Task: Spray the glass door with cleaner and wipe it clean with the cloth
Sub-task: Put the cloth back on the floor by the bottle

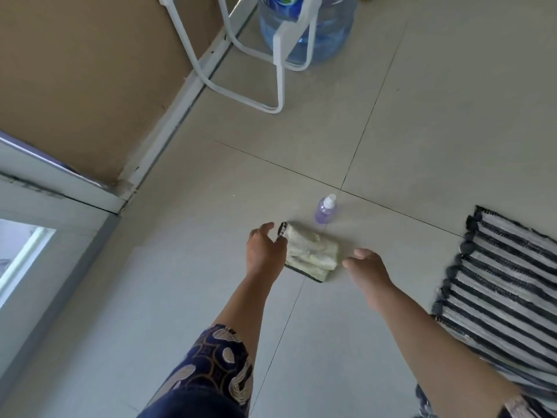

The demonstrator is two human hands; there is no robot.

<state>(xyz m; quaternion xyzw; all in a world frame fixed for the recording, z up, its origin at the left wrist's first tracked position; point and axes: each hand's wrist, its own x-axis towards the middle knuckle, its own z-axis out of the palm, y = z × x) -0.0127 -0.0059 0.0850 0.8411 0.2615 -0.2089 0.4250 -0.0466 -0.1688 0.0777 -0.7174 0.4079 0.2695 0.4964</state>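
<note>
Step in hand: pickup, nothing sprayed or wiped yet by the look of it. The folded pale-yellow terry cloth with a dark trim (312, 251) lies flat on the beige tiled floor (422, 131). The small clear spray bottle of purple cleaner with a white nozzle (326, 209) stands upright just beyond it, near but apart. Left hand (265, 247) is open, fingers spread at the cloth's left edge, touching or nearly so; can't tell which. Right hand (366, 265) is also open, empty, just beside the cloth's right corner. The grey-framed glass door (33, 248) is off to the left, well apart from both items.

Next move, my read: one hand closes on the cloth, the other reaches past it for the bottle, taking it by the body so it doesn't tip. Then turn left toward the door.
</note>
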